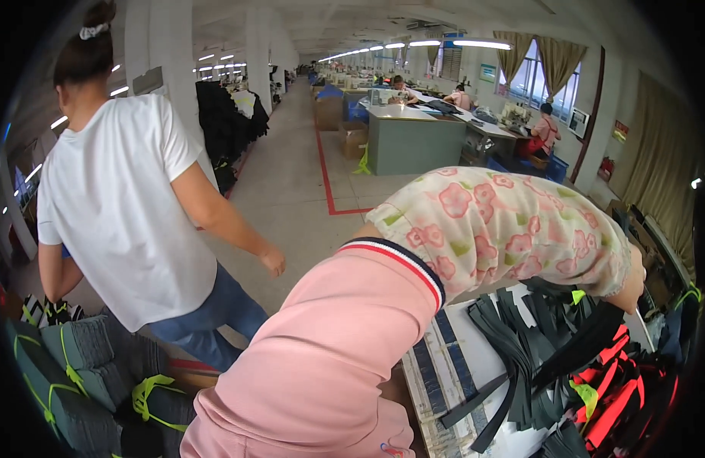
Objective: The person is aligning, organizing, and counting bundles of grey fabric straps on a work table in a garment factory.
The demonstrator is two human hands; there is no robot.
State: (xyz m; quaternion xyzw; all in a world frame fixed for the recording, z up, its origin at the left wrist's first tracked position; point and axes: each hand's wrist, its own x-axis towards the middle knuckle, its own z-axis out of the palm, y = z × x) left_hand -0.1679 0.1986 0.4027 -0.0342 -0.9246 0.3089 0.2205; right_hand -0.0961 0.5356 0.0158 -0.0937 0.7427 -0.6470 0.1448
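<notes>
My left arm, in a pink short sleeve and a floral oversleeve, reaches across to the right. At its end my left hand [633,284] is partly hidden by the cuff, its fingers closed at the upper end of a bundle of black fabric strips [580,345]. Beneath and beside that bundle, more dark grey strips [513,328] lie fanned out on a white tabletop [486,366]. Bright red and black pieces [616,389] with a yellow-green tie sit at the table's right side. My right hand is out of view.
A person in a white T-shirt [131,206] stands close on my left. Tied stacks of dark grey pieces [89,343] are at lower left. Past the aisle floor [280,179] stand a grey-green cabinet [413,145], cardboard boxes [354,140] and people seated at work tables.
</notes>
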